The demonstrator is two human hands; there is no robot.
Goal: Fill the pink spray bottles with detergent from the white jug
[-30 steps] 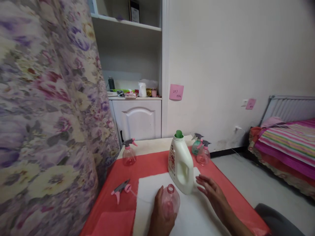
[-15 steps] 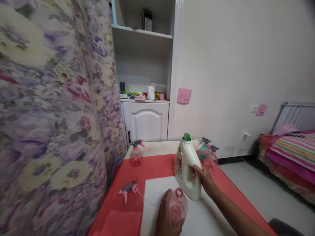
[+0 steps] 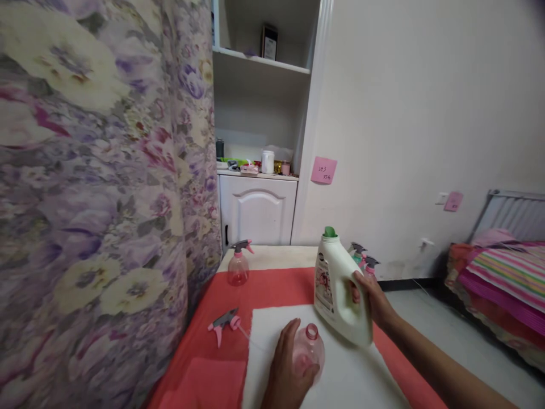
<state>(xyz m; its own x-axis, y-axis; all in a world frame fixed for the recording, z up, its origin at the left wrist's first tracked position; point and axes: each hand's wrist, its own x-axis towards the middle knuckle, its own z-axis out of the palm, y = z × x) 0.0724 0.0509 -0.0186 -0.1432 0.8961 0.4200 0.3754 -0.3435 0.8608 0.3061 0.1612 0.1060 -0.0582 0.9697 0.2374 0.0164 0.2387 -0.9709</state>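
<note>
My right hand [image 3: 370, 295] is wrapped round the handle of a pale green detergent jug [image 3: 340, 289], which is uncapped with a green spout at its mouth. The jug tilts a little to the left above a white cloth [image 3: 272, 335]. Curled round the left side of a pink see-through spray bottle [image 3: 307, 352] is my left hand [image 3: 289, 363]. That bottle's neck is open. To its left, a grey and pink spray head [image 3: 225, 324] with a thin tube lies on the red cloth and reaches onto the white one.
Another pink spray bottle [image 3: 238, 267] stands at the back left of the table [image 3: 272, 284]. Two more, a green one [image 3: 356, 253] and a pink one [image 3: 371, 267], are partly hidden behind the jug. A floral curtain [image 3: 106, 199] hangs on the left; a bed [image 3: 506, 272] is at right.
My right hand has moved the jug to the right and slightly up, so it covers more of the two bottles behind. My left hand stays at the pink bottle.
</note>
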